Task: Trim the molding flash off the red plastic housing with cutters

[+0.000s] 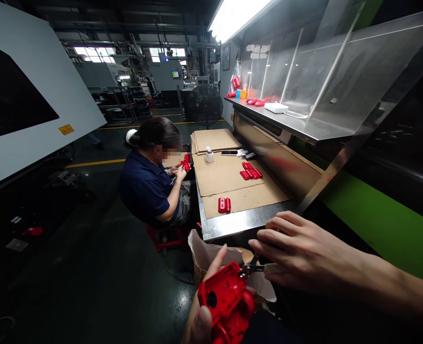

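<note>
My left hand is closed round a red plastic housing at the bottom of the view, thumb up along its left edge. My right hand is curled round a small cutting tool whose dark tip touches the top right edge of the red housing. Behind the housing stands an open cardboard box with a plastic liner.
A steel table covered with cardboard carries two red parts, a cluster of red parts and a white bottle. A seated person on a red stool handles red parts at its left. A steel shelf juts out on the right.
</note>
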The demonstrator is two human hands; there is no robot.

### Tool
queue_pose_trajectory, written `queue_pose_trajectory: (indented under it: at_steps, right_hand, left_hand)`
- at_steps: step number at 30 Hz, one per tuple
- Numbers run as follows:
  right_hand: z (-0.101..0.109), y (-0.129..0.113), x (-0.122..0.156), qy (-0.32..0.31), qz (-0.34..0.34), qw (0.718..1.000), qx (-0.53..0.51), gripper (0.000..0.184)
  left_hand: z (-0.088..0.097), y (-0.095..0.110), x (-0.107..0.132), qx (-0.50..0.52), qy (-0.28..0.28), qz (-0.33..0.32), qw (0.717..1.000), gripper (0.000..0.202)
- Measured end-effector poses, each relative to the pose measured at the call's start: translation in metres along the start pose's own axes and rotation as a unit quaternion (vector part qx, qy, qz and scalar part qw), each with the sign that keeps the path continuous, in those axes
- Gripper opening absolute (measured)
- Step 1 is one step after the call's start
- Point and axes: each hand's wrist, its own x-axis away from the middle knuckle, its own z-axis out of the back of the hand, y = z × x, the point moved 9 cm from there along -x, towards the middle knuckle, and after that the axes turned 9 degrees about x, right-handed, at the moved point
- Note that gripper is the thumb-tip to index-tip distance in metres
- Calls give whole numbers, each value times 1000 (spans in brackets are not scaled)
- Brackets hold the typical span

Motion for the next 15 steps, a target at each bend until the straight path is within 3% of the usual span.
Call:
queue_pose_trajectory:
  at_steps: [6,10,13,15]
  right_hand:
    - [-1,-1,1,8,5,1000,13,34]
    - [-3,-1,2,3,7,1000,25,34]
    - [-4,-2,0,-5,14,999,36,33]
    - [-4,-3,-2,-13,22,999,43,32]
  left_hand:
    - [-2,-2,0,-1,-9,4,1000,106]
    - [5,-3,-8,-7,-64,0,998,101]
    - [4,-6,-11,-29,-146,7,989,89]
    - [4,-7,-10,-38,-145,7,989,88]
